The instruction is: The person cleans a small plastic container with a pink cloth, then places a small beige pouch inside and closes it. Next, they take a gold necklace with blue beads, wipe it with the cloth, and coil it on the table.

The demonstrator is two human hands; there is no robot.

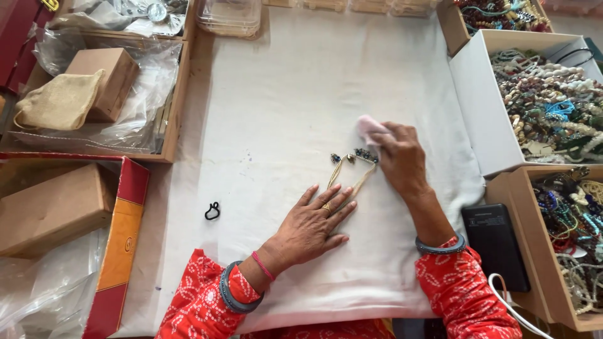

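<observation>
A gold necklace (347, 168) with dark blue stones lies on a white cloth (282, 113) in the middle of the table. My left hand (314, 220) rests flat on the cloth, fingers spread, with its fingertips on the necklace's gold chain. My right hand (399, 154) grips a small pink cloth (370, 127) and presses it beside the blue-stone end of the necklace. Both wrists wear blue bangles, and the sleeves are red with white print.
A small black clasp (212, 211) lies on the cloth at left. White box (477, 94) and brown box (534, 251) full of beaded jewellery stand at right. A black power bank (496, 245) lies by my right forearm. Cardboard boxes, a cloth pouch (59, 100) and plastic bags fill the left.
</observation>
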